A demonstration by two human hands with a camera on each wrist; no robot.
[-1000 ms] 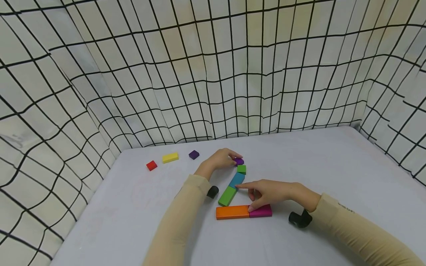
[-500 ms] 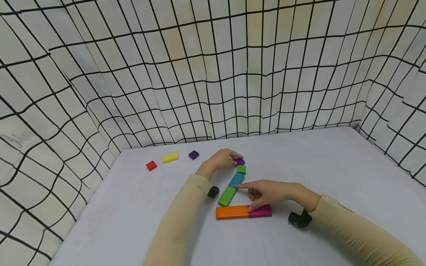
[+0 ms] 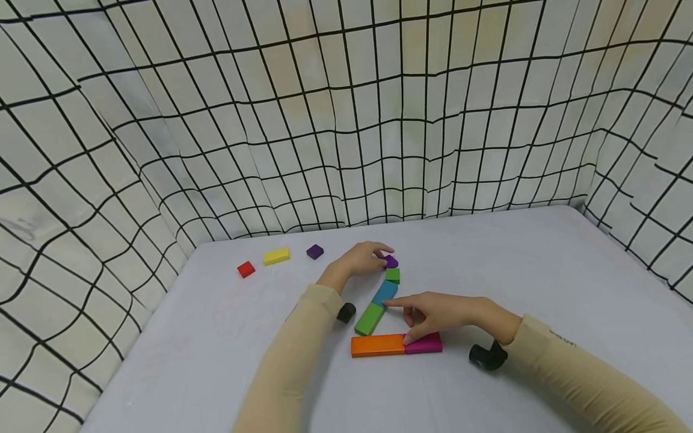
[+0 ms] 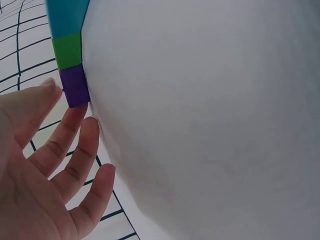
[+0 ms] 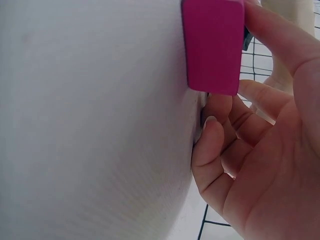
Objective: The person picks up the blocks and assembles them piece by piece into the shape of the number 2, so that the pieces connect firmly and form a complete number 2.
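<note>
At the far end of a slanting row of blocks, my left hand (image 3: 360,258) holds a small purple block (image 4: 75,87) between thumb and index finger; its other fingers are spread loosely. The purple block lies against a small green block (image 3: 392,276). Nearer me in that row come a blue block (image 3: 385,291) and a longer green block (image 3: 370,319). With the index finger stretched out, my right hand (image 3: 441,313) touches the blue block near its joint with the longer green one. Its thumb rests on the magenta block (image 5: 214,47), which lies end to end with an orange block (image 3: 378,346).
Toward the back left of the white table (image 3: 178,361) lie a red block (image 3: 246,269), a yellow block (image 3: 277,256) and a dark purple block (image 3: 315,252). A white wall with a black grid (image 3: 346,120) surrounds the table's back and sides.
The purple block in my left hand has turned slightly and shifted a little away from me. My right hand and the other blocks stay where they were.
</note>
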